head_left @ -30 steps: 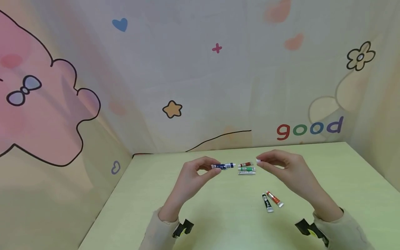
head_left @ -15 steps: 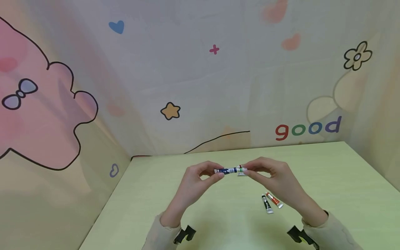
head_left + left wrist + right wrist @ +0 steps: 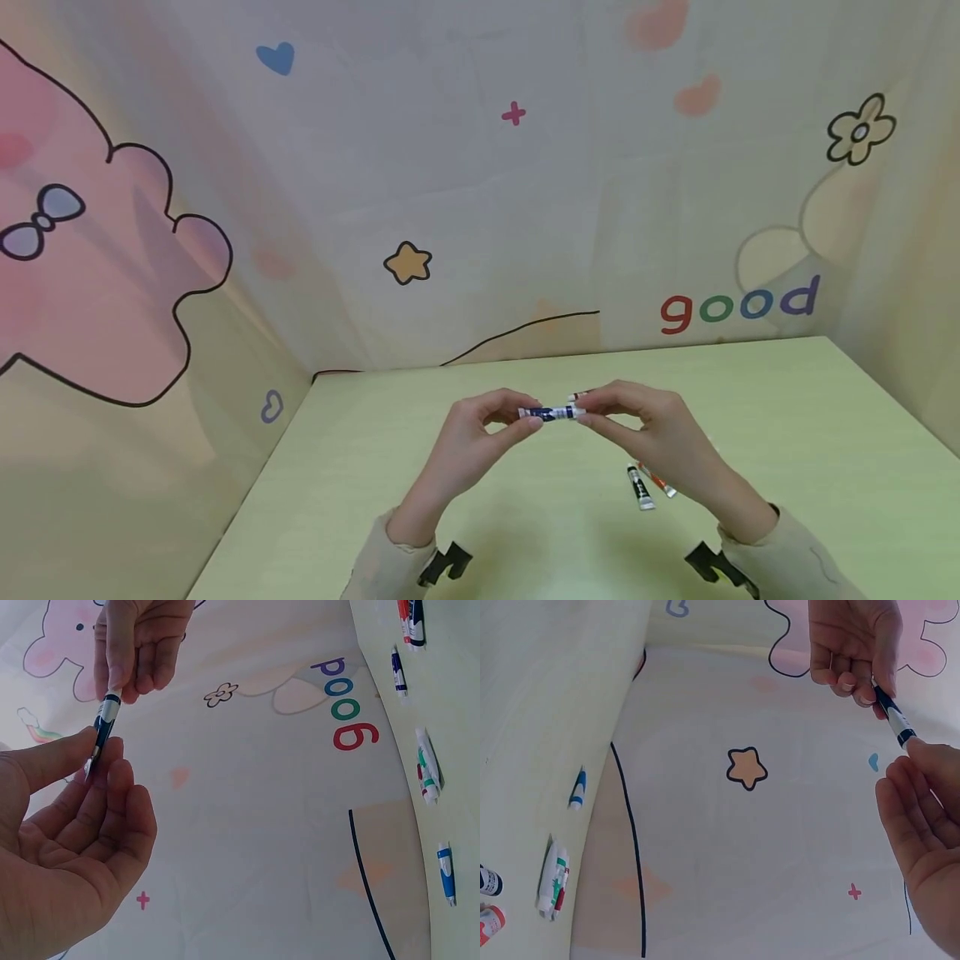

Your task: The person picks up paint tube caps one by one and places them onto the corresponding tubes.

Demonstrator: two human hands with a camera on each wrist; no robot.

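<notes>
Above the table, both hands hold one dark blue paint tube level between them. The left hand pinches its flat silver end between thumb and fingers. The right hand pinches the white cap end, and its fingertips cover most of the cap. In the left wrist view the tube slants up from the left hand to the right hand's thumb. From the right wrist, its dark band shows right at the right thumb.
A black tube and an orange-red tube lie near the right forearm. A red tube peeks out behind the right fingers. The left wrist view shows a green-banded tube, a blue tube and a purple tube. A printed curtain stands behind.
The right hand, first apart with a small white cap in its fingertips, has moved left to the blue tube's tip. The left hand has shifted slightly right and down with the tube.
</notes>
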